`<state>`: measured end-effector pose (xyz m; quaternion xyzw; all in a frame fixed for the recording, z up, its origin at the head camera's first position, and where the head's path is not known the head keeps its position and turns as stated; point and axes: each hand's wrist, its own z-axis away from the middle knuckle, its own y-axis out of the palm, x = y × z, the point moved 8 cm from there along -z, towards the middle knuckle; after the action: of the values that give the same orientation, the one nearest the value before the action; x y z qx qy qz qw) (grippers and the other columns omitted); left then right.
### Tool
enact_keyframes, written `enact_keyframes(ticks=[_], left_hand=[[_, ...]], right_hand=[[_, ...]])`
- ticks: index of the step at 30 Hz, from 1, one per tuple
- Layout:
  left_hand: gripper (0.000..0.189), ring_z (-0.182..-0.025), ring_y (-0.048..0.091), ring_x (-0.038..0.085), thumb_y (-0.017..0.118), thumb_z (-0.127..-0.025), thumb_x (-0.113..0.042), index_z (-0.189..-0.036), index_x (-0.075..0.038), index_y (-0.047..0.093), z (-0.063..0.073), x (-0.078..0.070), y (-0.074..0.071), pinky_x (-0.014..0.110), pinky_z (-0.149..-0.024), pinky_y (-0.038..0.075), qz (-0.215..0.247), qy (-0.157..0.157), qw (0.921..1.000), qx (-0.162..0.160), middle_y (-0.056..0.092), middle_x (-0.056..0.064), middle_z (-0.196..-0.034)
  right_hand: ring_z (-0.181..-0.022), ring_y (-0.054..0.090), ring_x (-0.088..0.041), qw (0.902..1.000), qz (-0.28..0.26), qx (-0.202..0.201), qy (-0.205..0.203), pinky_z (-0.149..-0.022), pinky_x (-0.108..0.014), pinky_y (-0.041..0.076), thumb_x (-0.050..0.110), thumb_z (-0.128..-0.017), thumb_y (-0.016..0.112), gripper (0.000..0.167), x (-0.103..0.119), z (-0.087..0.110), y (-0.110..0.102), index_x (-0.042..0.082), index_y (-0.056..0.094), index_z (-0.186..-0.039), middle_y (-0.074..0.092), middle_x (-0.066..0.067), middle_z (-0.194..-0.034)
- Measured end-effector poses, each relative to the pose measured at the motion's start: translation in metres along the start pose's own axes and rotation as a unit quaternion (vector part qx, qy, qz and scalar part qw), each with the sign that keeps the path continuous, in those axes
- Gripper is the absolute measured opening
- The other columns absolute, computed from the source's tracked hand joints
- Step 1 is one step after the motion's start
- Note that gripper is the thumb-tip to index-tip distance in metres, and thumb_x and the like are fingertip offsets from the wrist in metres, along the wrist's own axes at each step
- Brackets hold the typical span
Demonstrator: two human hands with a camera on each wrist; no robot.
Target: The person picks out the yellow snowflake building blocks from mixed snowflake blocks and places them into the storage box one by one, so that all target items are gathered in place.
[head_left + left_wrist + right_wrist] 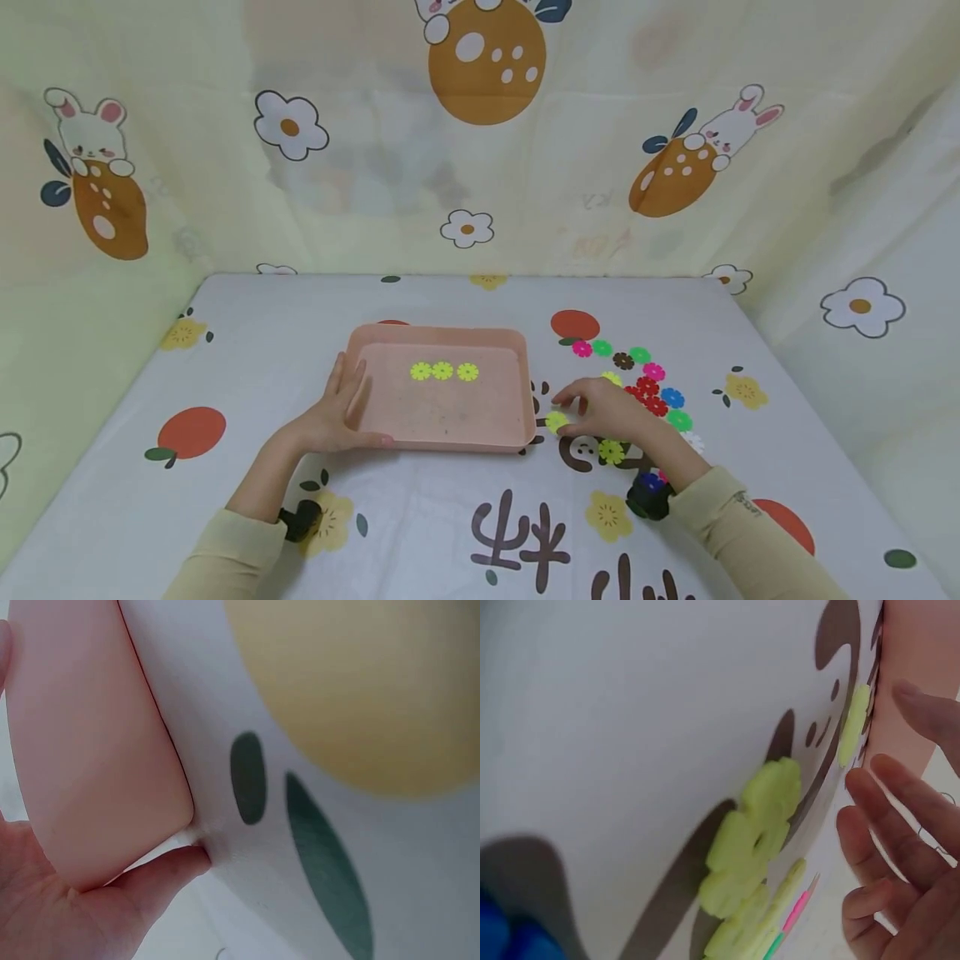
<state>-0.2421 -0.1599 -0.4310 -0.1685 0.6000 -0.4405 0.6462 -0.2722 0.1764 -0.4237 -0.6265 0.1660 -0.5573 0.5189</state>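
Observation:
A pink rectangular tray point(442, 412) lies on the table, with three yellow flower-shaped pieces point(467, 372) in a row inside. My left hand point(327, 419) rests against its near left corner, fingers spread along the left side and thumb along the front. The left wrist view shows the thumb point(161, 874) nearly straight beside the tray's outer wall point(105, 750). Right of the tray, my right hand point(611, 408) hovers with thumb and fingers apart around a single yellow flower piece point(557, 421). In the right wrist view that piece point(853, 726) lies on the cloth, apart from the fingertips.
Several flower pieces in red point(648, 396), blue point(672, 397), green point(679, 420) and other colours are scattered beyond and under the right forearm. Another yellow piece point(611, 452) lies nearer me. A printed cloth point(420, 517) covers the table; a patterned curtain point(360, 192) hangs behind.

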Motion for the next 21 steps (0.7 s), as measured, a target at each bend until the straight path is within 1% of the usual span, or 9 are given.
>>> enact_keyframes(ticks=[3, 7, 10, 13, 21], left_hand=[[0.123, -0.134, -0.012, 0.042, 0.074, -0.065, -0.056, -0.147, -0.009, -0.006, 0.0005, 0.0003, -0.0001, 0.065, -0.098, 0.018, 0.002, 0.001, 1.0000, 0.001, -0.029, 0.016, -0.146], [0.123, -0.134, -0.011, 0.043, 0.074, -0.065, -0.056, -0.147, -0.009, -0.006, 0.0007, 0.0000, 0.0000, 0.065, -0.098, 0.018, 0.004, 0.002, 1.0000, 0.000, -0.029, 0.016, -0.145], [0.123, -0.134, -0.011, 0.043, 0.074, -0.065, -0.056, -0.147, -0.009, -0.006, 0.0008, -0.0004, 0.0004, 0.065, -0.098, 0.018, 0.005, 0.002, 1.0000, 0.001, -0.029, 0.017, -0.145], [0.123, -0.134, -0.010, 0.044, 0.074, -0.065, -0.056, -0.147, -0.009, -0.005, 0.0009, -0.0002, 0.0004, 0.065, -0.098, 0.018, 0.005, 0.000, 1.0000, 0.002, -0.029, 0.017, -0.145], [0.123, -0.134, -0.009, 0.044, 0.074, -0.065, -0.056, -0.147, -0.009, -0.005, 0.0015, -0.0003, -0.0006, 0.064, -0.098, 0.019, 0.006, -0.003, 1.0000, 0.001, -0.029, 0.017, -0.146]], right_hand=[[-0.074, 0.051, -0.015, 0.9999, 0.006, 0.012, 0.005, -0.061, -0.024, 0.048, 0.025, -0.068, 0.082, 0.041, -0.0010, -0.0015, 0.0029, 0.009, 0.068, -0.103, 0.064, 0.002, -0.090], [-0.072, 0.051, -0.014, 0.9994, 0.017, 0.020, 0.023, -0.061, -0.022, 0.048, 0.021, -0.067, 0.083, 0.041, -0.0018, -0.0025, 0.0052, 0.010, 0.068, -0.103, 0.063, 0.002, -0.089], [-0.072, 0.050, -0.014, 0.9990, 0.028, 0.023, 0.026, -0.060, -0.021, 0.048, 0.018, -0.066, 0.083, 0.038, -0.0011, -0.0032, 0.0059, 0.010, 0.069, -0.101, 0.062, 0.002, -0.088], [-0.072, 0.050, -0.014, 0.9987, 0.040, 0.023, 0.020, -0.060, -0.022, 0.047, 0.018, -0.066, 0.083, 0.035, 0.0013, -0.0044, 0.0055, 0.009, 0.070, -0.097, 0.063, 0.001, -0.088], [-0.070, 0.050, -0.014, 0.9980, 0.053, 0.025, 0.021, -0.060, -0.022, 0.047, 0.017, -0.066, 0.083, 0.027, 0.0077, -0.0054, 0.0040, 0.010, 0.071, -0.089, 0.063, 0.001, -0.086]])
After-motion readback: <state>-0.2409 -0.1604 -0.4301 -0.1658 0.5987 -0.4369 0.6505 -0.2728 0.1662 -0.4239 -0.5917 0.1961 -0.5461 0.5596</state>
